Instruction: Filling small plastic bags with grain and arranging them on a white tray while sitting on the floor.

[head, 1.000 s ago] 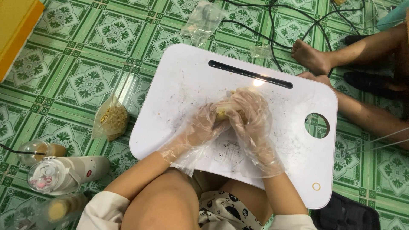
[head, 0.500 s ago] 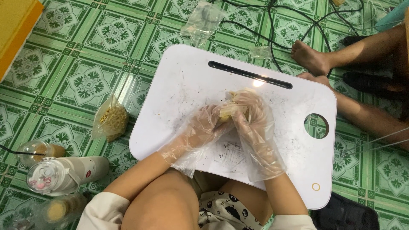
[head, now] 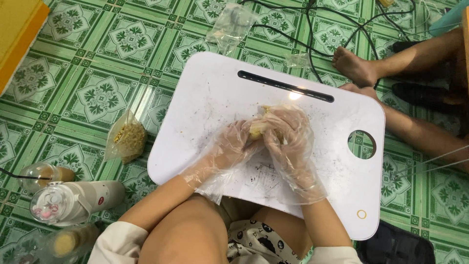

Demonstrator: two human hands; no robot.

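Since a second ago our hands have barely shifted; we keep pressing the yellow lump (head: 257, 130) between them, now with the left fingers slightly lower on it. We hold the lump just above the middle of the white lap tray (head: 210, 93), which is speckled with dark crumbs. Our left hand (head: 233, 146) and right hand (head: 288, 142), both in clear plastic gloves, are closed around it, fingers curled over its top and sides. Left of the tray lies a small bag of yellow crumbs (head: 128, 139) on the green patterned floor (head: 97, 93), and nearer us a white bottle (head: 78, 200). Beyond the tray another person's bare foot (head: 354, 66) rests beside black cables (head: 312, 34).
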